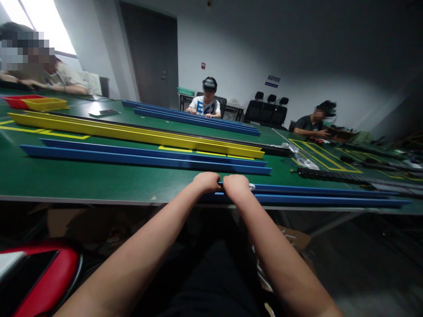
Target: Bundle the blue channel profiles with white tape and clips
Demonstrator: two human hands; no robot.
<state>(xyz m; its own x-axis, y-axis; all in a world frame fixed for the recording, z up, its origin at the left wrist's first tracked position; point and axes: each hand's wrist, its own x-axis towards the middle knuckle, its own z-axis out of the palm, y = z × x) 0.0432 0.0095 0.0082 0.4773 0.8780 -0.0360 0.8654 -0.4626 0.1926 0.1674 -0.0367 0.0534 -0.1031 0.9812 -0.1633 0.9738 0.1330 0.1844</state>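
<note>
Head view shows both forearms stretched forward and converging at the near edge of the green table [82,180]. Left hand [207,182] and right hand [235,186] sit knuckle to knuckle, nearly touching, fingers curled down and clenched over the left end of a long blue rail [317,196] that lies along the table edge, running off to the right.

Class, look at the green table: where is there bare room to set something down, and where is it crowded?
Bare: the green table strip between the near edge and the long blue rail, left of the left hand. Crowded: the right end, with black parts and plastic bags.
</note>
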